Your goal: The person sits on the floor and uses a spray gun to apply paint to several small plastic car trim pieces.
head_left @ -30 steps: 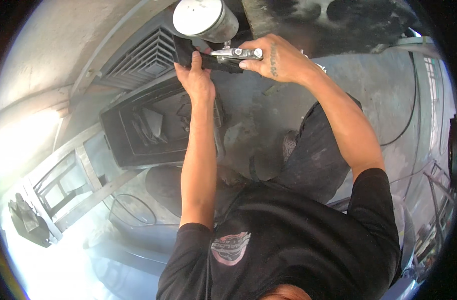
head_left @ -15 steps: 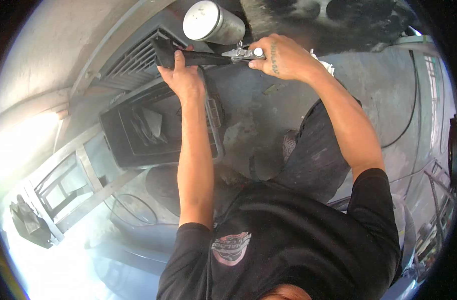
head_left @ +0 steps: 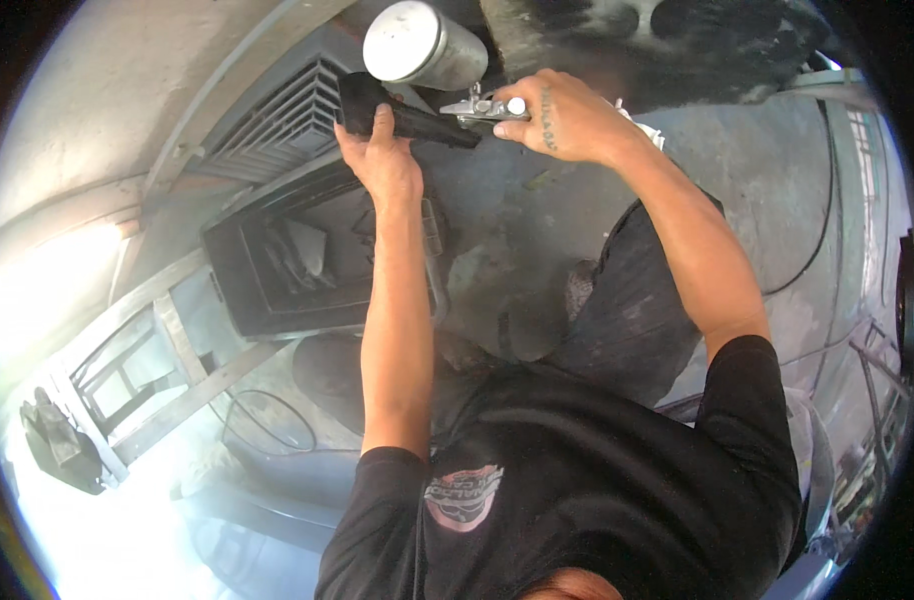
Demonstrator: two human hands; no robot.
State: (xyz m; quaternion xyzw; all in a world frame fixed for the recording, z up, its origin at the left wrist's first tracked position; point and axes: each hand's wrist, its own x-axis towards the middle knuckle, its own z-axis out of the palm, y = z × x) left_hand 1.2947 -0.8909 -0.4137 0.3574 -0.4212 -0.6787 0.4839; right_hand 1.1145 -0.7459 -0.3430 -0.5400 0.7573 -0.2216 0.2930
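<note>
My right hand is wrapped round the handle of a metal spray gun, whose big silver cup with a pale lid sits at its top left. The gun's front end points left. In my left hand is a long black part, wider at its left end and narrowing to the right. My thumb lies across its near face, and the fingers behind it are mostly hidden. The narrow end of the black part is just below the gun's nozzle; whether they touch I cannot tell.
Beneath my left forearm lies a black rectangular tray-like panel. A slatted grille stands beyond it. On the left are a wooden frame and a dark part on its end. A hose runs along the floor at right.
My left hand has shifted right with the black part, and the part's narrow end has swung lower, below the nozzle. The spray gun has hardly moved.
</note>
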